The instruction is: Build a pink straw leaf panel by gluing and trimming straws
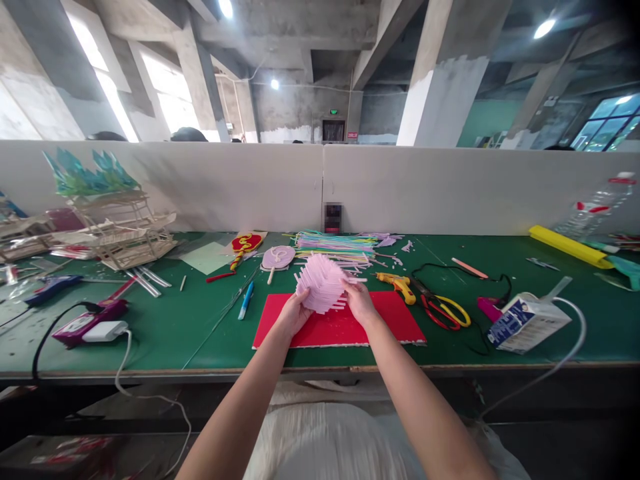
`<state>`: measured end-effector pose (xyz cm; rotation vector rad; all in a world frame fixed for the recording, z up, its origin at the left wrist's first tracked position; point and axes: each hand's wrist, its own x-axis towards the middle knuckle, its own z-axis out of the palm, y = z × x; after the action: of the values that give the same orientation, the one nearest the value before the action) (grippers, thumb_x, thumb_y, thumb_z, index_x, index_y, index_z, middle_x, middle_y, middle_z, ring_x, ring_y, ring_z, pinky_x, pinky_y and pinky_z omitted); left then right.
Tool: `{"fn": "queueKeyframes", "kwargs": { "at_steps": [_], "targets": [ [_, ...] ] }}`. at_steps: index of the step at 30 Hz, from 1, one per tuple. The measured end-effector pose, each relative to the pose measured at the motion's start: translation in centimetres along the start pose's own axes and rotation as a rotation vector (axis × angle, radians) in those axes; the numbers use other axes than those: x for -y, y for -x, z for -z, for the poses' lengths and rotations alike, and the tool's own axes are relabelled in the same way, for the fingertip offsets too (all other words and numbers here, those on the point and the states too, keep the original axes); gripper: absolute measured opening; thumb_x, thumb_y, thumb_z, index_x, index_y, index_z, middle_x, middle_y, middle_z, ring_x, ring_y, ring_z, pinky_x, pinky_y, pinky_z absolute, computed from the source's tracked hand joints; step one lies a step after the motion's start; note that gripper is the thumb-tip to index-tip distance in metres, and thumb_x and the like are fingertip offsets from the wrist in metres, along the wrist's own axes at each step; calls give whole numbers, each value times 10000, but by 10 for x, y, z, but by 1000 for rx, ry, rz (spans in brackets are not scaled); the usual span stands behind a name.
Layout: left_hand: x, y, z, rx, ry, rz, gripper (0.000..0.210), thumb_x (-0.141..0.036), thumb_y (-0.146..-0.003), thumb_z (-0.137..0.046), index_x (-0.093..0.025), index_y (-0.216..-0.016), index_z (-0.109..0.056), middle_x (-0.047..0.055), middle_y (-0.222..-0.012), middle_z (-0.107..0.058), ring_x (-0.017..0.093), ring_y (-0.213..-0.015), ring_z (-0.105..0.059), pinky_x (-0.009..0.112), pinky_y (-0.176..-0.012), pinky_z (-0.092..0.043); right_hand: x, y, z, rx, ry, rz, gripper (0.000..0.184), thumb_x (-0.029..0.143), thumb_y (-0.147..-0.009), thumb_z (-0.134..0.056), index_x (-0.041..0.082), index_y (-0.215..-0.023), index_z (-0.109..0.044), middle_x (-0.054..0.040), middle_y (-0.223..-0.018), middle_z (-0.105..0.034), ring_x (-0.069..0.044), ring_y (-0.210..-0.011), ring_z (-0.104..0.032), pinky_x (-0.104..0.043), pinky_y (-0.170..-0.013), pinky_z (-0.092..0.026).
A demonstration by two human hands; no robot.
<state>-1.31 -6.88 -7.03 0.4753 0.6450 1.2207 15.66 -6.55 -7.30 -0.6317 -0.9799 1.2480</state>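
A pink piece made of thin strips laid side by side (323, 285), with uneven strip ends along its edges, is held up between my two hands. My left hand (296, 313) is closed on its lower left edge, thumb on top. At its right edge my right hand (359, 300) grips it the same way. Directly beneath lies a red board (395, 320) with small pale bits on it. Behind the piece is a pile of coloured thin strips (333, 245). A yellow glue gun (399, 285) rests right of my right hand, beside red-and-yellow-handled scissors (445, 312).
Left of the board lie a blue pen (246, 300), a round pink fan shape (278, 257) and a red-and-yellow ornament (245, 245). A stick model (130, 230) and a purple power strip (90, 323) stand further left. On the right are a carton (527, 323) and a plastic bottle (597, 207).
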Motion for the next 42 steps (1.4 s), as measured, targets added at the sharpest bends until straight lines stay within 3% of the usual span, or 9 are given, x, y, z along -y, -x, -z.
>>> {"fn": "queueKeyframes", "kwargs": {
  "at_steps": [5, 11, 15, 23, 26, 30, 33, 39, 42],
  "targets": [
    [0, -3, 4, 118, -12, -12, 375, -175, -827, -613, -112, -1195, -580, 115, -1068, -706, 222, -1013, -658, 323, -916, -507, 0, 4, 1, 216, 419, 189, 241, 414, -771, -681, 289, -966, -747, -45, -1341, -560, -246, -1275, -478, -390, -1055, -381],
    [0, 5, 0, 225, -87, -150, 595, -216, -710, -770, -180, -1252, -527, 86, -1094, -690, 207, -978, -660, 313, -884, -501, -4, 3, 4, 273, 578, 284, 253, 458, -848, -586, 309, -976, -747, -57, -1384, -507, -251, -1280, -468, -394, -1034, -407],
    [0, 7, -5, 181, -118, -215, 682, -197, -640, -819, -214, -1249, -512, 52, -1019, -702, 187, -877, -676, 297, -793, -528, -4, 5, 3, 296, 596, 287, 254, 451, -859, -575, 311, -987, -745, -53, -1389, -501, -248, -1291, -455, -392, -1040, -407],
    [-2, 0, 0, -23, -104, -224, 407, -182, -640, -799, -123, -1011, -644, 79, -927, -722, 195, -825, -675, 287, -777, -525, -7, 4, 3, 257, 522, 257, 344, 418, -824, -639, 329, -1154, -673, -43, -1368, -531, -234, -1276, -482, -393, -1066, -400],
    [-1, 4, -2, 32, -127, -195, 452, -206, -648, -798, -128, -1061, -632, 88, -962, -716, 215, -891, -669, 303, -823, -512, -12, 3, 4, 305, 542, 300, 322, 423, -857, -592, 336, -1158, -671, -46, -1310, -584, -233, -1227, -532, -389, -1038, -429],
    [2, 9, -6, 190, -171, -195, 704, -257, -644, -815, -218, -1270, -496, 75, -1105, -672, 230, -1006, -639, 343, -881, -498, -14, 4, 2, 280, 635, 399, 314, 342, -907, -518, 343, -1191, -650, -37, -1267, -616, -211, -1185, -562, -376, -1045, -420],
    [3, 9, -6, 145, -220, -212, 797, -264, -633, -827, -269, -1318, -420, 60, -1118, -651, 214, -952, -650, 327, -799, -529, -13, 7, 1, 292, 709, 441, 343, 271, -924, -459, 342, -1207, -639, -30, -1301, -588, -201, -1204, -543, -363, -1046, -416],
    [1, 6, -5, 84, -221, -229, 680, -273, -621, -837, -207, -1213, -510, 31, -949, -684, 161, -745, -670, 259, -662, -529, -11, 10, -3, 256, 720, 434, 387, 275, -902, -496, 340, -1274, -585, -22, -1331, -562, -201, -1232, -515, -357, -1060, -399],
    [-1, 6, -5, 85, -193, -242, 560, -272, -624, -835, -174, -1110, -574, 27, -885, -699, 161, -721, -675, 257, -675, -526, -11, 10, -5, 192, 629, 340, 637, 352, -825, -627, 338, -1419, -399, -40, -1328, -565, -215, -1166, -564, -371, -995, -467]
  ]
}}
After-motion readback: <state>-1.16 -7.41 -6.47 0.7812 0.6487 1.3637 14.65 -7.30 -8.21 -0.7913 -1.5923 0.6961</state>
